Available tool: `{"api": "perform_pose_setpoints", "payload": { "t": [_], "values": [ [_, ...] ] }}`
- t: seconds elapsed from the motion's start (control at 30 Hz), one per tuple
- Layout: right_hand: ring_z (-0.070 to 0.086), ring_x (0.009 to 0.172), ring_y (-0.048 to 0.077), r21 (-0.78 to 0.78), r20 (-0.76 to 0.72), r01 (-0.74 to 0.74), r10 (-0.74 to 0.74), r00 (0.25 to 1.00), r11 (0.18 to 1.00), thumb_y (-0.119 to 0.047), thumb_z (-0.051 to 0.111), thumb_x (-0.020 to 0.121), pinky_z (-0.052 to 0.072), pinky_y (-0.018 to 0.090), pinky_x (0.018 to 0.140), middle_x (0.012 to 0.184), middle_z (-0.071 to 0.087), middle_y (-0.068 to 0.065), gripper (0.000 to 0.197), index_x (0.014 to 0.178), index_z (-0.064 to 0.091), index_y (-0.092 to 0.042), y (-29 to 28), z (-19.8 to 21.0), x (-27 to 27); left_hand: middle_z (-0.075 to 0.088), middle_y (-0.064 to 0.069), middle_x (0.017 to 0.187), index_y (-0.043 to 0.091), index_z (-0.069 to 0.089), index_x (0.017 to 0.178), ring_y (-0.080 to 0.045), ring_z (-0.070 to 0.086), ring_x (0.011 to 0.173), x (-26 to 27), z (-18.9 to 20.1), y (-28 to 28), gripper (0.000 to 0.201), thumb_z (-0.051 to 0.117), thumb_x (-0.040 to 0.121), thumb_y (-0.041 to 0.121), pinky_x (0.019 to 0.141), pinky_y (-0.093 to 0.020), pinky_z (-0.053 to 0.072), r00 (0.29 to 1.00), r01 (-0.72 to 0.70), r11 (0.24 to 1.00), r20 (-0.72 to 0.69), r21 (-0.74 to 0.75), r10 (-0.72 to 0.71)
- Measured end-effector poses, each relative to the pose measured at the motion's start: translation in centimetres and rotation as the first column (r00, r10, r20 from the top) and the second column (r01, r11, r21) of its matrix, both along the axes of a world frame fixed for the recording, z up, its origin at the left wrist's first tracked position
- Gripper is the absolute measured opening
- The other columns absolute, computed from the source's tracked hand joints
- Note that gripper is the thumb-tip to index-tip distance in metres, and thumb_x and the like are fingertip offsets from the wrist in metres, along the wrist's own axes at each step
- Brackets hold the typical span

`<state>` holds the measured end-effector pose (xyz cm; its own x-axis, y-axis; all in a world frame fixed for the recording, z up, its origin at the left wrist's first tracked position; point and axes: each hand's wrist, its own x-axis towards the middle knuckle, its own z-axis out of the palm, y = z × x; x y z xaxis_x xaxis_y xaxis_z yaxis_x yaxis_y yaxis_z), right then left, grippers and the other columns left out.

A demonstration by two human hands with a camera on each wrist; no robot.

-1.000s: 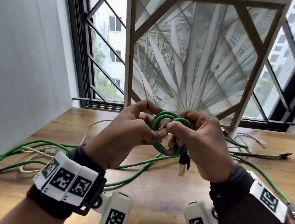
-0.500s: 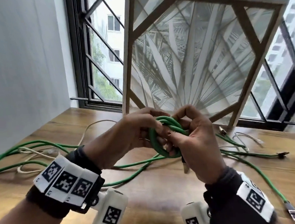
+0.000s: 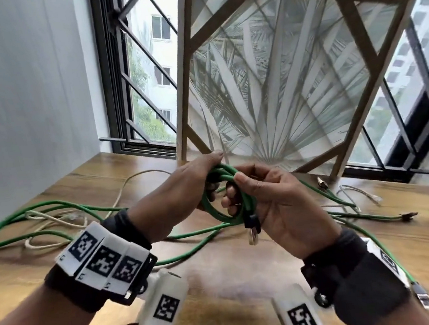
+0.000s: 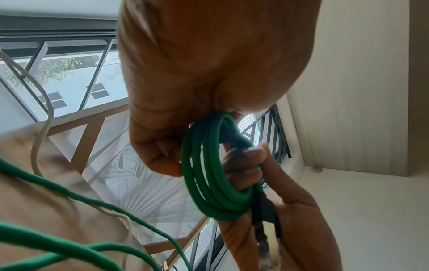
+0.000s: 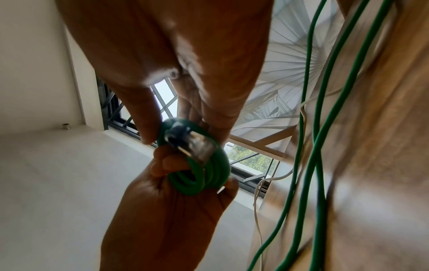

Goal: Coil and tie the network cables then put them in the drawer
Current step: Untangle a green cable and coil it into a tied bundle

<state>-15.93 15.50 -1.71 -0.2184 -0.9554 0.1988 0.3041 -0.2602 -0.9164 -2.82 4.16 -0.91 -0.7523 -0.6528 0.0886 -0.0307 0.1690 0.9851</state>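
Note:
I hold a small coil of green network cable (image 3: 220, 209) in the air above the wooden table (image 3: 220, 274), between both hands. My left hand (image 3: 210, 174) grips the coil's upper left side with curled fingers. My right hand (image 3: 234, 190) pinches the right side, thumb on top and fingers through the loop, palm turned toward me. A black-booted clear plug (image 3: 252, 228) hangs from the coil's lower right. The left wrist view shows the coil (image 4: 209, 183) of several turns beside my right fingers (image 4: 246, 165). In the right wrist view the plug (image 5: 192, 144) lies across the coil (image 5: 202, 176).
Loose green cables (image 3: 53, 210) and thin white cables (image 3: 43, 222) sprawl across the table on the left; more green cable (image 3: 361, 216) and a white one (image 3: 358, 191) lie on the right. A large framed palm-leaf picture (image 3: 279, 80) leans against the barred window behind my hands.
My right hand has turned palm-up toward me and its fingers now pass through the loop. The coil has tilted and shifted slightly left, and the plug hangs lower.

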Motion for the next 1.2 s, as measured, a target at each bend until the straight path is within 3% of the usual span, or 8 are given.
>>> {"api": "perform_pose_setpoints", "payload": {
  "t": [0.23, 0.33, 0.43, 0.57, 0.7, 0.9, 1.03, 1.2],
  "values": [
    [0.057, 0.056, 0.013, 0.045, 0.010, 0.070, -0.070, 0.997, 0.997, -0.017, 0.065, 0.089, 0.048, 0.019, 0.054, 0.076, 0.060, 0.009, 0.017, 0.099, 0.065, -0.003, -0.1, 0.0, -0.2, 0.070, -0.016, 0.092, 0.015, 0.070, 0.104, -0.036, 0.065, 0.084, 0.1, -0.6, -0.4, 0.071, 0.042, 0.095, 0.079, 0.094, -0.063, 0.054, 0.996, 0.084, 0.959, 0.013, -0.272, -0.084],
    [0.050, 0.054, 0.011, 0.054, -0.014, 0.089, -0.088, 0.996, 0.995, -0.019, 0.064, 0.089, 0.042, 0.022, 0.056, 0.075, 0.058, 0.007, 0.016, 0.095, 0.065, -0.005, 0.0, 0.1, -0.3, 0.072, -0.005, 0.080, 0.028, 0.068, 0.092, -0.025, 0.068, 0.076, 0.3, -0.8, -0.6, 0.053, 0.045, 0.094, 0.076, 0.078, -0.053, 0.057, 0.999, 0.042, 0.883, -0.003, -0.468, -0.049],
    [0.049, 0.053, 0.010, 0.060, -0.014, 0.088, -0.087, 0.996, 0.994, -0.018, 0.065, 0.086, 0.041, 0.023, 0.057, 0.075, 0.057, 0.006, 0.020, 0.100, 0.063, -0.004, 0.2, 0.2, -0.2, 0.064, 0.003, 0.071, 0.024, 0.063, 0.089, -0.015, 0.060, 0.065, -0.1, -0.9, -0.6, 0.046, 0.049, 0.094, 0.068, 0.063, -0.042, 0.049, 0.996, 0.046, 0.878, -0.040, -0.477, -0.074],
    [0.047, 0.051, 0.010, 0.083, -0.012, 0.149, -0.149, 0.989, 0.985, -0.015, 0.066, 0.093, 0.040, 0.023, 0.054, 0.072, 0.060, 0.005, 0.021, 0.104, 0.049, -0.010, 0.2, 0.2, -0.4, 0.066, 0.013, 0.080, 0.025, 0.061, 0.095, -0.004, 0.056, 0.070, -0.2, -1.1, -1.0, 0.046, 0.043, 0.096, 0.067, 0.070, -0.034, 0.046, 0.995, 0.083, 0.857, -0.010, -0.508, -0.102],
    [0.037, 0.052, 0.010, 0.125, -0.069, 0.202, -0.194, 0.979, 0.971, -0.012, 0.055, 0.105, 0.035, 0.021, 0.050, 0.071, 0.054, 0.002, 0.014, 0.094, 0.047, -0.011, 0.0, 0.0, 0.3, 0.069, 0.000, 0.095, 0.020, 0.057, 0.102, -0.020, 0.062, 0.091, -0.3, -1.8, -1.5, 0.060, 0.042, 0.089, 0.077, 0.087, -0.052, 0.051, 0.990, 0.135, 0.867, 0.020, -0.479, -0.143],
    [0.041, 0.055, 0.010, 0.148, -0.037, 0.153, -0.149, 0.988, 0.977, -0.029, 0.058, 0.104, 0.040, 0.021, 0.051, 0.074, 0.053, 0.002, 0.024, 0.116, 0.051, -0.009, 0.1, 0.6, 0.0, 0.067, -0.014, 0.093, 0.016, 0.056, 0.109, -0.024, 0.060, 0.083, -0.6, -1.9, -1.0, 0.050, 0.054, 0.095, 0.065, 0.079, -0.057, 0.051, 0.981, 0.125, 0.906, -0.086, -0.403, -0.173],
    [0.047, 0.056, 0.012, 0.125, -0.044, 0.220, -0.216, 0.975, 0.967, -0.028, 0.061, 0.101, 0.043, 0.024, 0.056, 0.074, 0.059, 0.005, 0.022, 0.105, 0.057, -0.007, 0.6, 1.1, 0.4, 0.071, 0.006, 0.091, 0.027, 0.058, 0.116, -0.021, 0.062, 0.079, -0.7, -2.1, -0.8, 0.037, 0.059, 0.091, 0.054, 0.077, -0.050, 0.056, 0.972, 0.137, 0.913, -0.123, -0.385, -0.198],
    [0.068, 0.074, 0.023, 0.078, -0.318, 0.395, -0.353, 0.880, 0.915, -0.036, 0.064, 0.100, 0.057, 0.032, 0.058, 0.098, 0.068, 0.015, 0.036, 0.119, 0.051, -0.007, 0.9, 1.4, 0.7, 0.065, 0.006, 0.081, 0.023, 0.060, 0.115, -0.018, 0.062, 0.073, -0.5, -1.6, -0.1, 0.027, 0.066, 0.100, 0.045, 0.068, -0.054, 0.061, 0.968, 0.150, 0.930, -0.141, -0.335, -0.207]
  ]
}}
